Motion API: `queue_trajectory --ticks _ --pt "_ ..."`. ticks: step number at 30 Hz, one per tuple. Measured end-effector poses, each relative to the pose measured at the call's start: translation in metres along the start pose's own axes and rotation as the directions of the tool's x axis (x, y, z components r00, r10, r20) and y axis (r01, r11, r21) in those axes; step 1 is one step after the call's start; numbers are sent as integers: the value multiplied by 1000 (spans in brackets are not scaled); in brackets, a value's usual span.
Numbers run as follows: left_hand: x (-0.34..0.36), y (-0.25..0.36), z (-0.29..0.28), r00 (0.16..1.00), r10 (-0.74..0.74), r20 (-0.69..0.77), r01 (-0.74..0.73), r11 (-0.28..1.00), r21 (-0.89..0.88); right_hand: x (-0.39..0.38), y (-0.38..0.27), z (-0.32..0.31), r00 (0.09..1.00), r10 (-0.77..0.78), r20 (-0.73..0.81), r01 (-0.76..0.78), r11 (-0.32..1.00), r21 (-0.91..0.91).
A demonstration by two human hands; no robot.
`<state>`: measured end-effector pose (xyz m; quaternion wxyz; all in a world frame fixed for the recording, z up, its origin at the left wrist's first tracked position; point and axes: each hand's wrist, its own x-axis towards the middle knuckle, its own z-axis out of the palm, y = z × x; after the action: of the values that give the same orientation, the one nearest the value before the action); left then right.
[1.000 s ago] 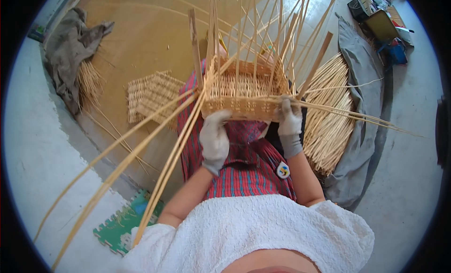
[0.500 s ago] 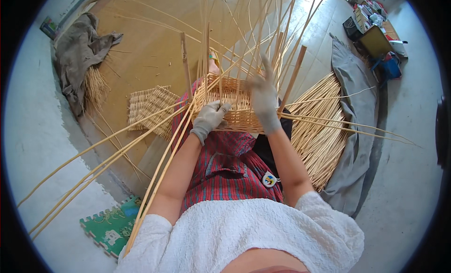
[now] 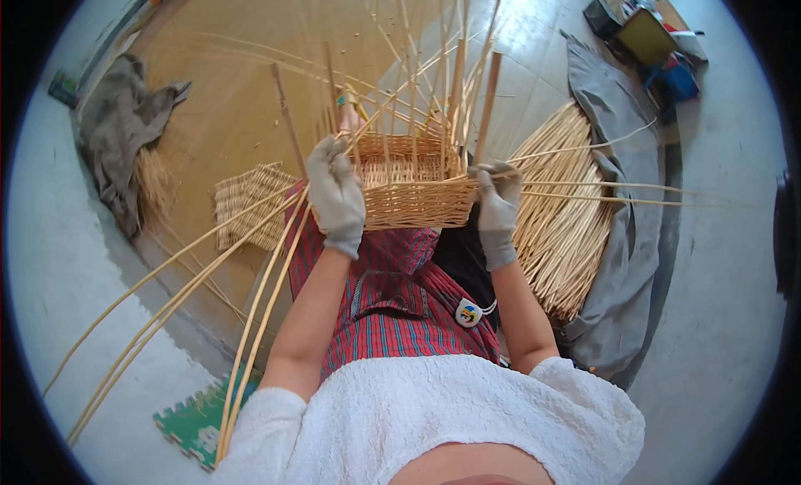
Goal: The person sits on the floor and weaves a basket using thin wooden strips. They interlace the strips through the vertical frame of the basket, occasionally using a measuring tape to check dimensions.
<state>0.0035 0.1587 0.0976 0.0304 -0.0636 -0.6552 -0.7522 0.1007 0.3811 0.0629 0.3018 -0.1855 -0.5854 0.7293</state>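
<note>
A half-woven wicker basket [image 3: 421,205] sits over my lap, its near wall toward me. Long thin canes rise from its far side, and thicker wooden stakes [image 3: 490,101] stand at the corners. My left hand [image 3: 338,193], in a grey glove, is closed on the basket's left end, fingers curled over the rim. At the right end my gloved right hand [image 3: 499,205] grips the corner beside a stake, its fingers on the weave and the cane ends. Loose canes [image 3: 167,305] fan out from the left corner, some running back past my left arm.
To the right, a heap of peeled canes [image 3: 563,209] lies by a grey cloth [image 3: 617,260]. Flat woven panels [image 3: 250,205] rest on the floor at left, near another grey cloth [image 3: 121,134]. A green foam mat [image 3: 196,426] is at lower left. Boxes [image 3: 647,38] stand far right.
My left hand has gone from the near wall to the basket's left end. My right hand, blurred above the rim before, has come down to the right corner. The view has shifted slightly.
</note>
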Motion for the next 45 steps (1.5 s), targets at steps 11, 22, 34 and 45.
queue_trajectory --ticks 11,22,34,45 --pt "-14 -64 57 885 -345 314 79 774 628 81 -30 83 714 -391 581 699 443 -562" --pt "-55 -54 10 958 81 275 -190 897 398 -87 -49 55 868 323 377 -244 939 -243" --pt "-29 -63 -153 974 25 224 -218 347 912 -23 50 251 898 439 -39 -398 770 -499" --pt "-24 -80 -173 962 -71 264 -203 461 864 -25 56 261 854 495 -161 -509 728 -458"
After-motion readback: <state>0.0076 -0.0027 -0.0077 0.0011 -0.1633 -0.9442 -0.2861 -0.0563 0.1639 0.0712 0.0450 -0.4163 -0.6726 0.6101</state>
